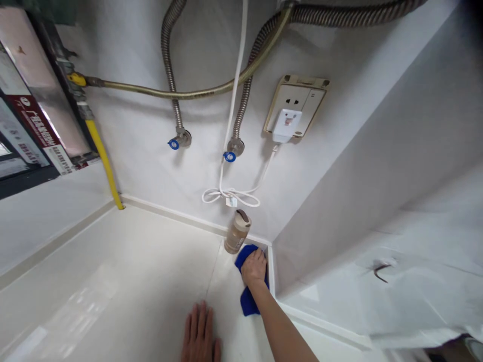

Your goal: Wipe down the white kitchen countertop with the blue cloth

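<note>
A blue cloth point(249, 303) lies on the white countertop point(158, 271), in the corner by the right wall. My right hand point(254, 266) presses down on it with the fingers curled over the fabric. Just left of the cloth stands a brownish see-through bottle point(237, 232) with a beige lid, close to the back wall. My left hand point(199, 334) rests flat on the countertop at the bottom of the view, fingers stretched out and nothing in them.
A white plug point(287, 125) sits in the wall socket point(309, 98), its bundled cord point(241, 195) hanging above the bottle. Two valves with blue handles point(173, 144) feed metal hoses point(171, 65). A yellow pipe point(101, 151) runs down at left. A hook point(380, 271) is on the right panel.
</note>
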The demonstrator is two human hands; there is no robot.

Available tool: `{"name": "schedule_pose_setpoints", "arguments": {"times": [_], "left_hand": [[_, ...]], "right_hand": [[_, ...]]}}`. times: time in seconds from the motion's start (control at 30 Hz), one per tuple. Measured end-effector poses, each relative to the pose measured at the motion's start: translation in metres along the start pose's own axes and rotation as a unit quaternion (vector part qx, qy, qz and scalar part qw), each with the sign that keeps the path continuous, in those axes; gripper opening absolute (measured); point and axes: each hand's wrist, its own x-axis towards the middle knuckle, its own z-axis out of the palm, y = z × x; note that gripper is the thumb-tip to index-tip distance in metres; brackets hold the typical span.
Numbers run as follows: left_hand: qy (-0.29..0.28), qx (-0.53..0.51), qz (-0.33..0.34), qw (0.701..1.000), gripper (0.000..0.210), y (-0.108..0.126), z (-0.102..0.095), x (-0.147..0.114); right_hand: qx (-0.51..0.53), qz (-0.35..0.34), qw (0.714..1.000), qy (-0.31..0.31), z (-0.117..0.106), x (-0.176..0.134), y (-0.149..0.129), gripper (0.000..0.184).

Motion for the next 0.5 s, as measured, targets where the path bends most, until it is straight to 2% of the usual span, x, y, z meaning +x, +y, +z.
{"name": "schedule_pose_setpoints", "arguments": {"times": [0.17,0.37,0.5], "left_hand": [[0.018,-0.014,-0.007,1.000,0.080,-0.001,-0.003,0.000],[0.039,-0.024,-0.009,0.999,0.074,-0.005,-0.003,0.003],[0.076,-0.037,-0.003,0.996,0.065,-0.008,-0.001,0.004]], "right_hand": [[-0.025,0.001,1.000,0.011,-0.011,-0.031,-0.005,0.053],[-0.014,-0.032,0.999,0.034,-0.032,-0.095,-0.004,0.055],[-0.004,-0.064,0.997,0.050,-0.023,-0.146,-0.003,0.056]]}}
